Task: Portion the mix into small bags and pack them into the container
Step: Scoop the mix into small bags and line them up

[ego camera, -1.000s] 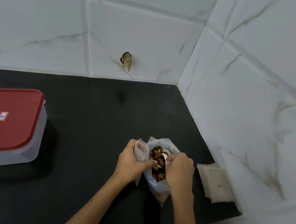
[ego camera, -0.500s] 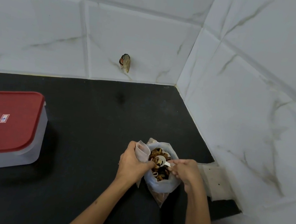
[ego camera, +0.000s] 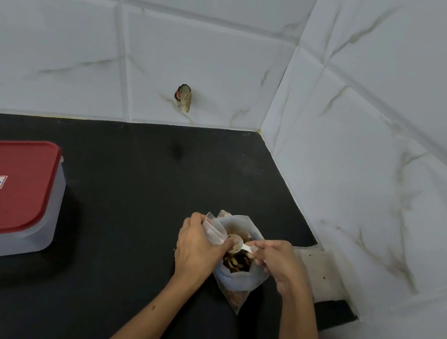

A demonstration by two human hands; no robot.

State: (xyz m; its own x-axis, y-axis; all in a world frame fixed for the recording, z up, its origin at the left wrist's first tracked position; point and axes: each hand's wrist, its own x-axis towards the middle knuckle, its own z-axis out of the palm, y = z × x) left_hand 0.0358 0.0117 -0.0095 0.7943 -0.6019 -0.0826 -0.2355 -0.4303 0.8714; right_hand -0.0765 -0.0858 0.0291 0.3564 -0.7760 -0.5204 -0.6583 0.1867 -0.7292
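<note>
While the box sits lidded well left of the big bag, packing appears not yet begun. The big bag stands open on the counter, giving access to the mix. Just left of its mouth, the left hand grips a small bag, mouth held ready. The right hand pinches a spoon; compared with a second ago, the spoon has risen from the mix toward the small bag.
</note>
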